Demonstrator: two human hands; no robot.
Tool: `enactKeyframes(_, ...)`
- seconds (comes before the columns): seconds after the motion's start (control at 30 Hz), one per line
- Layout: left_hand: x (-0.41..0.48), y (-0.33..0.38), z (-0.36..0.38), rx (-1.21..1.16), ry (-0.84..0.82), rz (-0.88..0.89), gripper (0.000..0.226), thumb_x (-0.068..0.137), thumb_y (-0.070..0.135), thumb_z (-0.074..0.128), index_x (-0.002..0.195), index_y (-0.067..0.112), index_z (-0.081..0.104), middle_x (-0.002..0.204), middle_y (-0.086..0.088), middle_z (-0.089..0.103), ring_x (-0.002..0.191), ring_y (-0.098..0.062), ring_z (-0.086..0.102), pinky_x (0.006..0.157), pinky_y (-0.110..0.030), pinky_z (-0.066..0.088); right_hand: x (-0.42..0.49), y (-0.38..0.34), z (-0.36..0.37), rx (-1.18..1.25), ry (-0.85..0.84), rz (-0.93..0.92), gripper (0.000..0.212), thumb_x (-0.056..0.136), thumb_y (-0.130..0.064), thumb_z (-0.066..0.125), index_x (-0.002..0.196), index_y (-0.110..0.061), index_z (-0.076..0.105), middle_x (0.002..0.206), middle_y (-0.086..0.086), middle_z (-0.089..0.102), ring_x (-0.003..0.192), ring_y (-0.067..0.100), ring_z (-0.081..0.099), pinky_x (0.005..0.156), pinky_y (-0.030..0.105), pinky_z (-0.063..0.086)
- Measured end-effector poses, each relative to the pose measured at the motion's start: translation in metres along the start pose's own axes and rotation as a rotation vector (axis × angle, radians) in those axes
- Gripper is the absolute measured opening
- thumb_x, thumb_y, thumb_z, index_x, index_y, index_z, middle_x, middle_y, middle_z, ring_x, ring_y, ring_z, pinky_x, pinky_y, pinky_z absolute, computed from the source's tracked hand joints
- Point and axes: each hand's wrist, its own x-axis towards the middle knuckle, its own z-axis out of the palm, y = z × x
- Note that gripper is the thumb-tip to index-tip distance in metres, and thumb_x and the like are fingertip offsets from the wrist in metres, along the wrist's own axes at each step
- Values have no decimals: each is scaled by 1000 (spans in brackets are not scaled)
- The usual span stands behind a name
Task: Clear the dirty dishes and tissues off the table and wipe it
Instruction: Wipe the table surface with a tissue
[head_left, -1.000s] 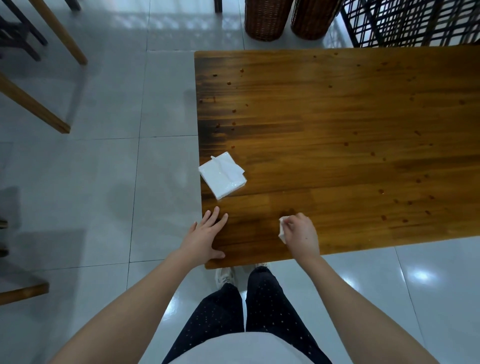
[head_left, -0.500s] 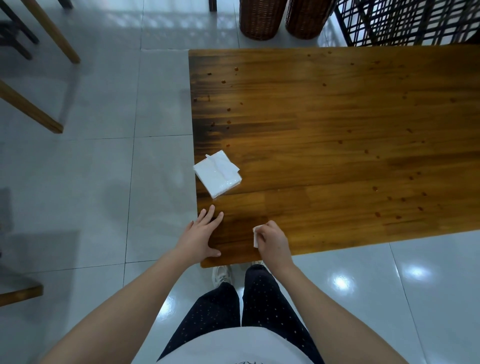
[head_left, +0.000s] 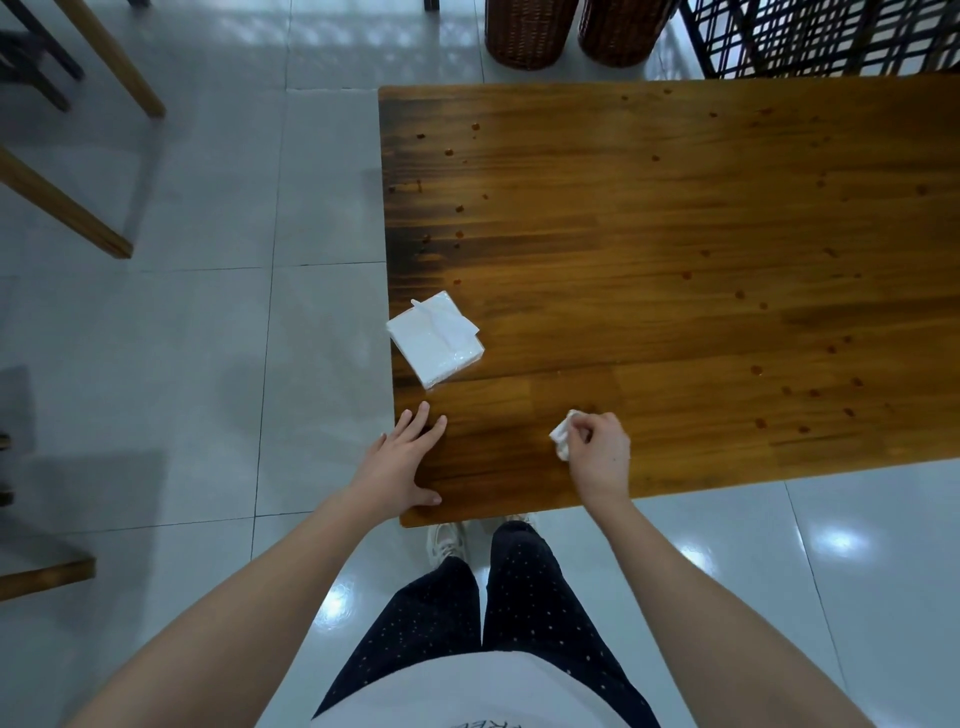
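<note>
On table (head_left: 675, 234), tissue (head_left: 561, 441) in right hand (head_left: 600, 460)

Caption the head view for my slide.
Right hand holds a crumpled tissue on the wooden table; left hand rests flat near a tissue pack.

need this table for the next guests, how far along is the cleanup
Done: no dishes show on the table in view. In hand: the right hand pinches a crumpled tissue on the wood near the front edge, while the left hand rests flat on the corner. Left: dark spots dot the far and right parts, and the tissue pack lies by the left edge.
</note>
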Motion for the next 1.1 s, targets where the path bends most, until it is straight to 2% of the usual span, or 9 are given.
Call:
enactKeyframes(0.13, 1, 0, -1, -8, 0, -3, 106, 82, 44, 72, 154, 30, -4, 161, 2, -17, 149, -22, -9, 120, -46, 10, -38, -29, 36, 69, -154, -129, 20, 97, -14, 49, 94, -11, 69, 96, -1, 54, 77, 4, 49, 64, 10, 36)
enactKeyframes(0.27, 1, 0, 1, 4, 13, -3, 105, 82, 43, 73, 154, 30, -2, 161, 1, -16, 149, -23, -8, 120, -45, 12, -55, -47, 57, 51, -208, -255, 23, 97, -15, 51, 112, -10, 68, 96, -7, 53, 75, 1, 49, 66, 5, 38)
enactKeyframes(0.37, 1, 0, 1, -2, 12, -6, 106, 81, 43, 73, 154, 30, -2, 161, 2, -15, 149, -22, -8, 120, -45, 11, -44, -43, 48, 69, -246, -279, 20, 96, -12, 53, 106, -8, 70, 92, -6, 53, 76, 3, 51, 67, 8, 42)
enactKeyframes(0.47, 1, 1, 1, -10, 10, -16, 106, 81, 43, 73, 154, 30, -2, 161, 2, -15, 149, -22, -8, 120, -45, 10, -23, -33, 33, 95, -186, -171, 18, 94, -7, 53, 98, -6, 70, 92, -1, 54, 82, 12, 53, 65, 13, 42)
enactKeyframes(0.6, 0, 3, 0, -25, 11, -22, 106, 81, 41, 74, 154, 29, -2, 161, 1, -15, 149, -23, -8, 120, -46, 8, 8, -11, 0, 66, -33, -4, 24, 93, -6, 56, 114, -2, 66, 107, 6, 57, 86, 7, 50, 64, 7, 38)
enactKeyframes(0.8, -1, 3, -1, -24, 11, -19, 105, 81, 41, 73, 155, 29, -1, 162, 1, -15, 149, -23, -8, 121, -47, 9, -2, -11, -1, 37, 11, 38, 26, 94, -4, 53, 117, -4, 65, 113, 9, 56, 94, 17, 57, 80, 25, 50)
enactKeyframes(0.93, 0, 3, 0, -20, 15, -23, 106, 81, 41, 74, 154, 29, -1, 162, 1, -15, 149, -23, -8, 120, -46, 9, -34, -47, 50, 9, -126, -188, 24, 98, -8, 44, 105, -9, 67, 108, 3, 55, 89, 11, 53, 72, 15, 45)
enactKeyframes(1.0, 1, 3, 1, -13, 17, -26, 106, 81, 41, 74, 154, 30, -1, 162, 1, -14, 149, -23, -8, 120, -47, 10, -47, -59, 66, -29, -159, -290, 28, 101, -14, 41, 113, -10, 65, 107, -1, 54, 87, 6, 50, 70, 7, 37)
enactKeyframes(1.1, 3, 0, 3, -13, 18, -21, 106, 81, 41, 74, 154, 31, -1, 161, 2, -15, 149, -23, -8, 120, -48, 10, -48, -55, 59, -26, -208, -347, 28, 100, -11, 43, 121, -9, 62, 108, 1, 54, 93, 11, 52, 82, 14, 45)
